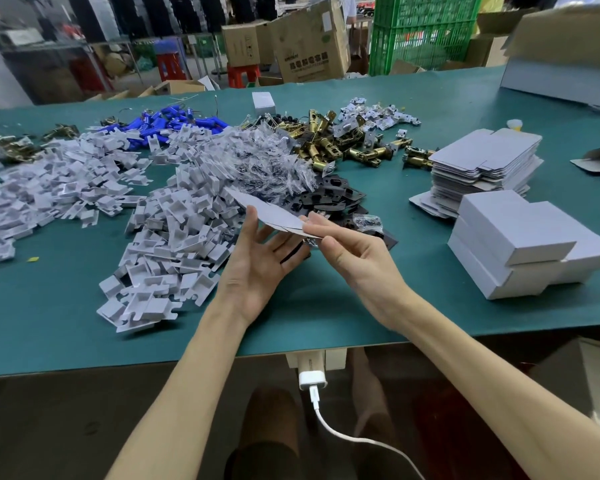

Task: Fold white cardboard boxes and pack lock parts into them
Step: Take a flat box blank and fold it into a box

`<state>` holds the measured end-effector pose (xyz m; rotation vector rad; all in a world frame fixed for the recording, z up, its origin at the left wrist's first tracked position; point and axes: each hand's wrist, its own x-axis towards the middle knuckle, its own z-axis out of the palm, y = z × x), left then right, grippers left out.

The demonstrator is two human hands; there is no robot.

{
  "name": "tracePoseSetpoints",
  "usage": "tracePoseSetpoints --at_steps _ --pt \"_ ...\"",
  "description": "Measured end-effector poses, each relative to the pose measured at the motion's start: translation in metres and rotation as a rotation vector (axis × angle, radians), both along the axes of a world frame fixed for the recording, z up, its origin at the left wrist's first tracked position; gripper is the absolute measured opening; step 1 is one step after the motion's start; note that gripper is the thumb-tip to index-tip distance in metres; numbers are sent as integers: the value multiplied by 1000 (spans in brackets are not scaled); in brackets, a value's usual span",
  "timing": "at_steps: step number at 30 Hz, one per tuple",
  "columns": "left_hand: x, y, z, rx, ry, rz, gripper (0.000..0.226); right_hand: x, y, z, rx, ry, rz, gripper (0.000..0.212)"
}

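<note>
White side up, pinches flat box at near corner with right hand. Rests it on straight fingers of left hand.

Your flat white box blank hangs tilted above the counter, not yet folded. Your right hand pinches its near edge, and your left hand lies open beneath it. At your right sits a stack of flat blanks, with folded white boxes just in front. Brass latches, black plates and white cardboard inserts lie heaped beyond.
</note>
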<state>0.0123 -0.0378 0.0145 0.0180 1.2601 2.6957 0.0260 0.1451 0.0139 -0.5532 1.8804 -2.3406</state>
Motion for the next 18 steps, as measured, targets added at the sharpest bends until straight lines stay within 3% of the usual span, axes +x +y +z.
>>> tracePoseSetpoints --at_steps 5,10,18 --pt "0 -5 -2 -54 101 -33 109 -1 1 -2 -341 -363 132 43" --pt "4 -4 -5 -215 313 -272 88 -3 0 -5 -284 -401 86 44" --pt "7 -3 -3 -225 335 -363 100 -2 7 -5 -321 -452 146 43"
